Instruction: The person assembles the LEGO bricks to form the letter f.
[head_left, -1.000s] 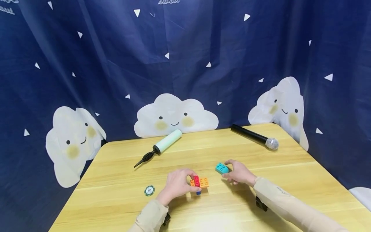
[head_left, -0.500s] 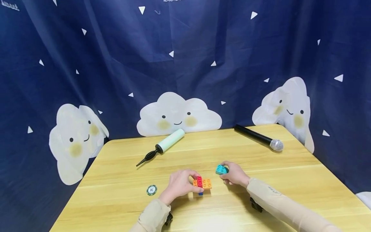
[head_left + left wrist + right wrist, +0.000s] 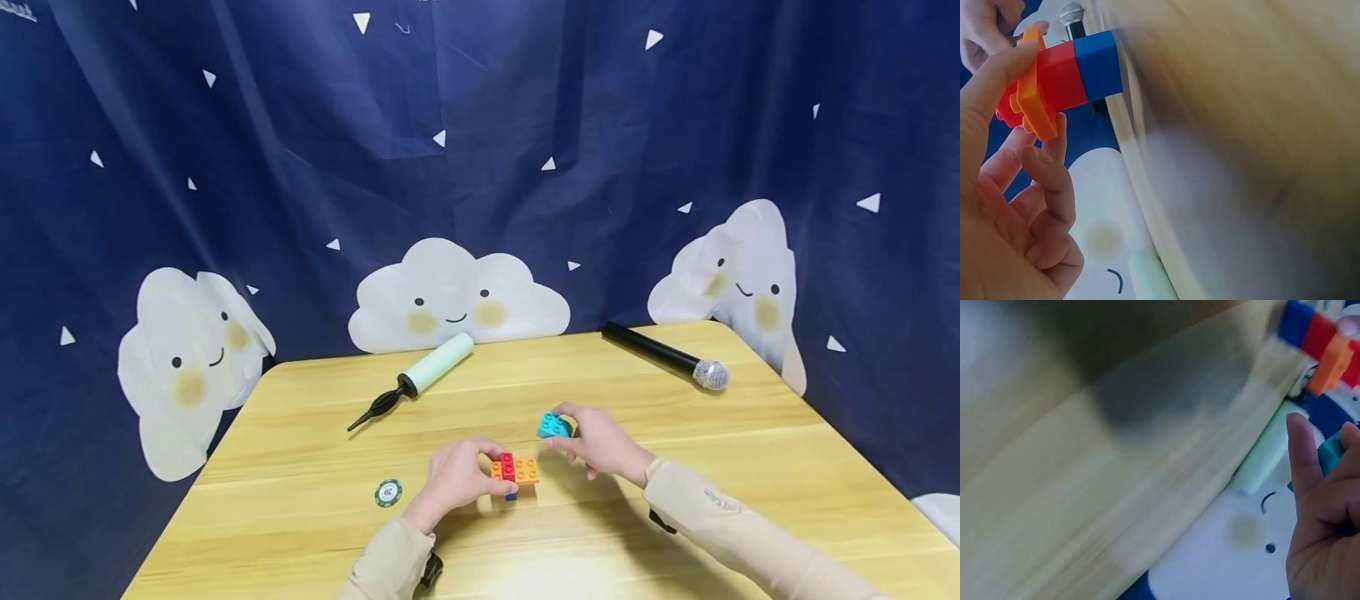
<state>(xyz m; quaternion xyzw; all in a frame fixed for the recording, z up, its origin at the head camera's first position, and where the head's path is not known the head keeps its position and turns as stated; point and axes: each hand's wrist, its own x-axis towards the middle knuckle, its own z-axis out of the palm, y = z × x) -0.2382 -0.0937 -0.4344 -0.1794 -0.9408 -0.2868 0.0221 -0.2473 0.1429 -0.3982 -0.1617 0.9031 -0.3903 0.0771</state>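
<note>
My left hand (image 3: 456, 479) pinches a small stack of toy building bricks near the table's middle. A blue brick (image 3: 1099, 65) forms its base, with a red brick (image 3: 1062, 75) above, then a flat orange brick (image 3: 527, 471) crosswise and another red brick (image 3: 507, 464) on top. To the right and slightly farther back, my right hand (image 3: 606, 442) grips a teal brick (image 3: 553, 426) between thumb and fingers, studs up. A gap separates the teal brick from the stack. In the right wrist view, fingers cover much of the teal brick (image 3: 1330, 454).
On the wooden table (image 3: 300, 533), a green-and-white poker chip (image 3: 388, 492) lies left of my left hand. A pale green hand pump (image 3: 435, 367) lies behind, and a black microphone (image 3: 660, 352) at the back right. A dark blue curtain (image 3: 495, 108) hangs beyond the table.
My right hand has closed on the teal brick, lifted it and carried it leftward, towards the stack. My left hand keeps hold of the stack in about the same place.
</note>
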